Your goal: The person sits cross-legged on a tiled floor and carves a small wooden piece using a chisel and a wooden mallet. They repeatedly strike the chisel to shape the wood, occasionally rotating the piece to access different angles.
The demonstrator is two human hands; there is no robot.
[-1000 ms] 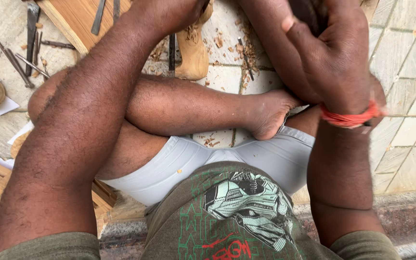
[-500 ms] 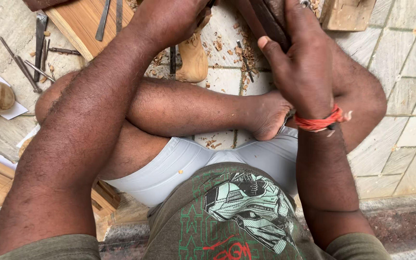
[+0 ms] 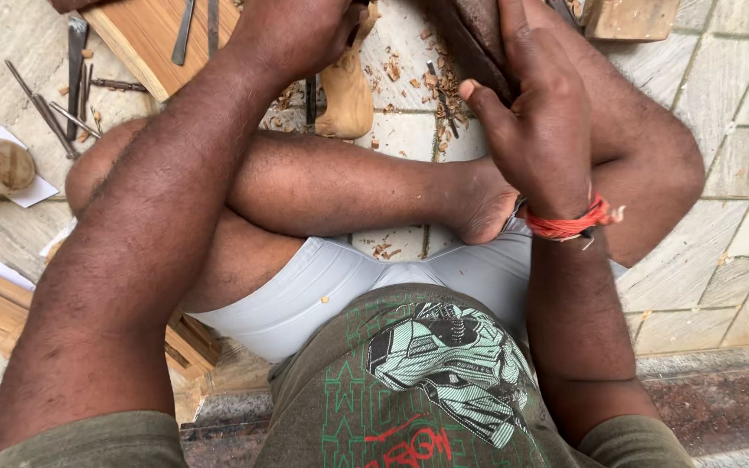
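Down on the pale tiled stone floor (image 3: pixel 739 156) the person sits cross-legged, forearms reaching forward over the knees. Ahead of the left knee lies a flat light-brown wooden board (image 3: pixel 145 30) with slim metal tools resting on it, and more thin dark metal chisels (image 3: pixel 54 108) are strewn just beside it. The right hand (image 3: pixel 539 113) has its grip wrapped around a dark wooden mallet-like block (image 3: pixel 478 35), a red thread at the wrist. The left hand (image 3: pixel 292 35) is closed on top of a small pale carved wooden piece (image 3: pixel 346 91), which stands on the floor between the hands, among scattered wood shavings (image 3: pixel 426 82).
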